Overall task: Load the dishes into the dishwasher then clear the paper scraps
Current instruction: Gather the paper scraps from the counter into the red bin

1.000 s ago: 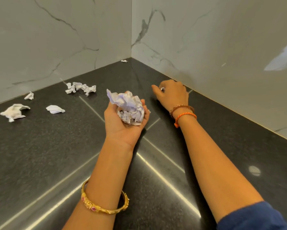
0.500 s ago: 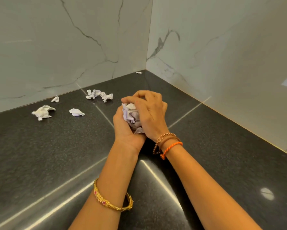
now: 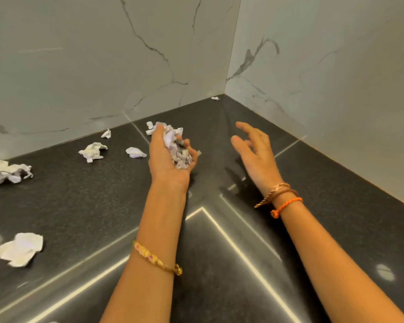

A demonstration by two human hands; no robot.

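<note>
The left hand (image 3: 170,157) cups a crumpled paper wad (image 3: 176,148), fingers curled round it; the right hand (image 3: 254,150) hovers open, holding nothing. Loose scraps (image 3: 92,151) lie across the dark bench (image 3: 79,206). Best to pinch each scrap and tuck it deep into the wad. No readable writing anywhere.

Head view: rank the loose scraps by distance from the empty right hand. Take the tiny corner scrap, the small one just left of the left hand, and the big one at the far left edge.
1. Corner scrap, beyond the right hand, at the wall joint.
2. Small scrap, past the left hand, on the counter.
3. Big scrap, at the far left edge.
</note>
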